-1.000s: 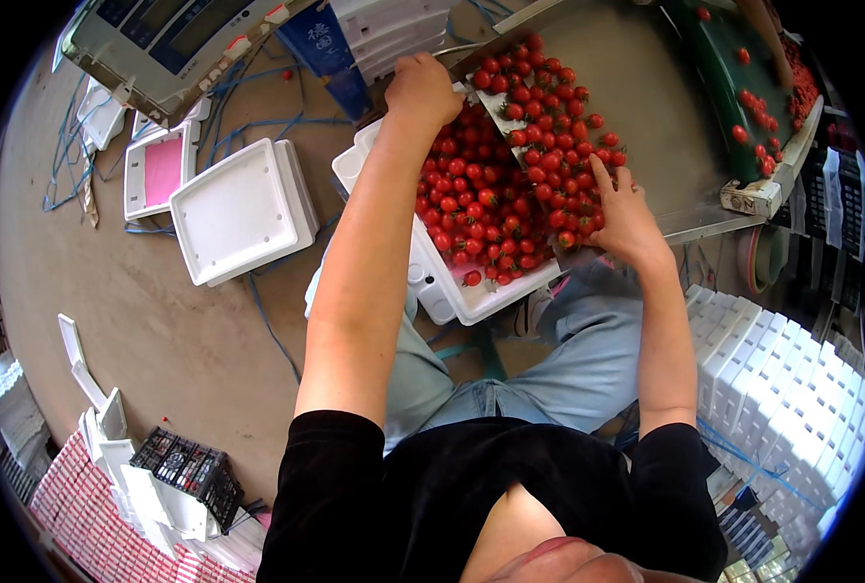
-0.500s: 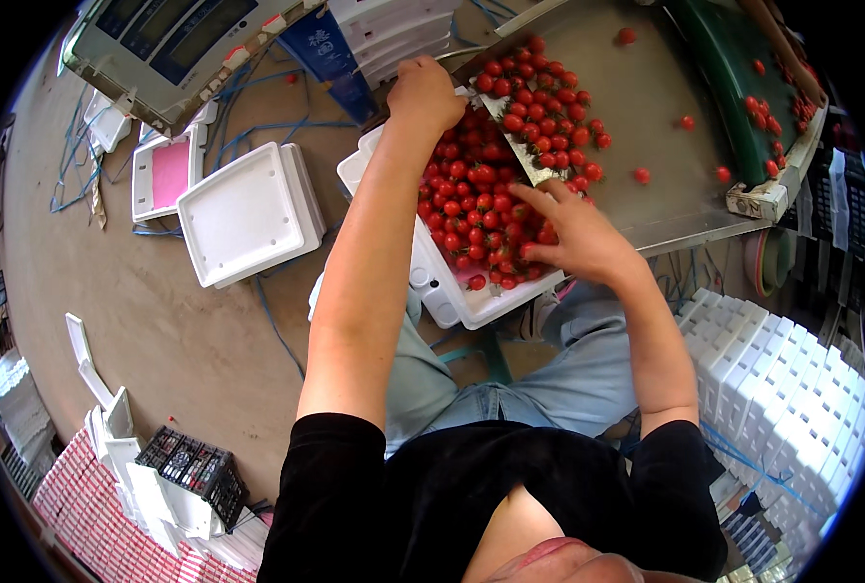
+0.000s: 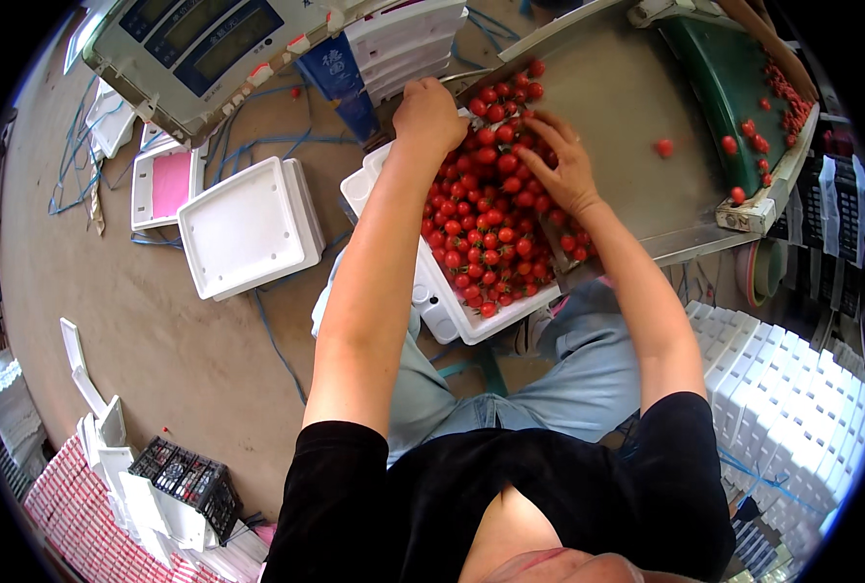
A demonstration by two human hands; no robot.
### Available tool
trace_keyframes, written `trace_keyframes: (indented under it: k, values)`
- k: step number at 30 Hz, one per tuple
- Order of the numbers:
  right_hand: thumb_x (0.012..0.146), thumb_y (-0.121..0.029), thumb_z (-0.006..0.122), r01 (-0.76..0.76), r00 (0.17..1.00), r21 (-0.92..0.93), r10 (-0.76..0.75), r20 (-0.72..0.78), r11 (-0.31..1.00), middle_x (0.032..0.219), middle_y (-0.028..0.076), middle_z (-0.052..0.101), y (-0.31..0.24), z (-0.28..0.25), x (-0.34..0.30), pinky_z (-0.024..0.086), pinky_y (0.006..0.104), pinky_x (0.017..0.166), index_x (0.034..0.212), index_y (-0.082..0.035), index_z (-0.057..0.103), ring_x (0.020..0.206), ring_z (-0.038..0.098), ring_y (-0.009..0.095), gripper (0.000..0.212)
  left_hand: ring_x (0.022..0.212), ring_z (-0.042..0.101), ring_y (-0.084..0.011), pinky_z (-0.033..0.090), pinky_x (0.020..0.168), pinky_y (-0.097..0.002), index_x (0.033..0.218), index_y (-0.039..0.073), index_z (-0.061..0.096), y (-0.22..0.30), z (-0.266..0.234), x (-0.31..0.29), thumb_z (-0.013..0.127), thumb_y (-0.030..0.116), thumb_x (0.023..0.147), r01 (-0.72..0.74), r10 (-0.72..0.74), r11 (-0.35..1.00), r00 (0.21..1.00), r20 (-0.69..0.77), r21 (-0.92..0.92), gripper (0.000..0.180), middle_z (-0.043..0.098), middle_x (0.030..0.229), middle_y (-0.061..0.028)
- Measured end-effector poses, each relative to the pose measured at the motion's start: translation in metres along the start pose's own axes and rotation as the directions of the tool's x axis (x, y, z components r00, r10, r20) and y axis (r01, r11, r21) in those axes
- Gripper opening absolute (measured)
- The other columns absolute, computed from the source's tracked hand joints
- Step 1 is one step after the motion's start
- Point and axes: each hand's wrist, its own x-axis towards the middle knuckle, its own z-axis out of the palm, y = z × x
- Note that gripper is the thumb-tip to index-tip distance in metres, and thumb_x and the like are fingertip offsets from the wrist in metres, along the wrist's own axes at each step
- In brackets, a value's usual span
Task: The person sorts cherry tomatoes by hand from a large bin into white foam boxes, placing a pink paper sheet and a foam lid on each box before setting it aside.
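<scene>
A white plastic tray [image 3: 432,277] is heaped with small red cherry tomatoes [image 3: 481,228]. It sits in front of me at the lip of a metal sorting chute [image 3: 622,155]. My left hand [image 3: 427,115] is closed at the tray's far left corner, by the chute's edge; whatever its fingers hold is hidden. My right hand [image 3: 560,167] has its fingers apart and lies against the tomatoes where chute and tray meet. More tomatoes lie on the chute around that hand, both beyond its fingertips and below its wrist.
A scale with display panels [image 3: 194,49] stands at the upper left. Empty white trays [image 3: 243,228] are stacked on the floor, with blue straps around. A green roller [image 3: 709,107] crosses the chute, with tomatoes beyond. White trays [image 3: 782,389] pile up at right; a black crate [image 3: 189,476] is lower left.
My right hand has moved up and away from me along the chute's lip. Tomatoes have shifted from chute to tray, and the pale metal strip between them no longer shows clearly. My left hand stays near the corner.
</scene>
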Motion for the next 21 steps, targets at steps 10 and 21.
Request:
trace_keyframes:
  k: [10, 21]
  values:
    - [0.078, -0.040, 0.078, -0.059, 0.952, -0.103, 0.024, -0.306, 0.993, 0.134, 0.018, 0.050, -0.007, 0.019, 0.059, 0.043, 0.0486, 0.102, 0.110, -0.010, 0.068, 0.123, 0.050, 0.038, 0.045, 0.109, 0.064, -0.0406, 0.055, 0.089, -0.0472, 0.119, -0.001, 0.055, 0.000, 0.001, 0.001, 0.079, 0.030, 0.081, -0.055, 0.057, 0.998, 0.995, -0.085, 0.034, 0.055, 0.061, 0.119, -0.0230]
    - [0.076, -0.024, 0.075, -0.140, 0.990, 0.166, 0.135, 0.042, 0.976, 0.098, 0.008, 0.061, -0.026, 0.025, 0.042, 0.047, 0.0406, 0.092, 0.095, -0.010, 0.070, 0.104, 0.056, 0.030, 0.023, 0.105, 0.066, -0.0363, 0.055, 0.088, -0.0465, 0.117, 0.009, 0.063, -0.016, -0.013, 0.006, 0.065, 0.010, 0.082, -0.150, 0.175, 0.979, 0.967, -0.187, 0.141, 0.035, 0.067, 0.113, -0.0136]
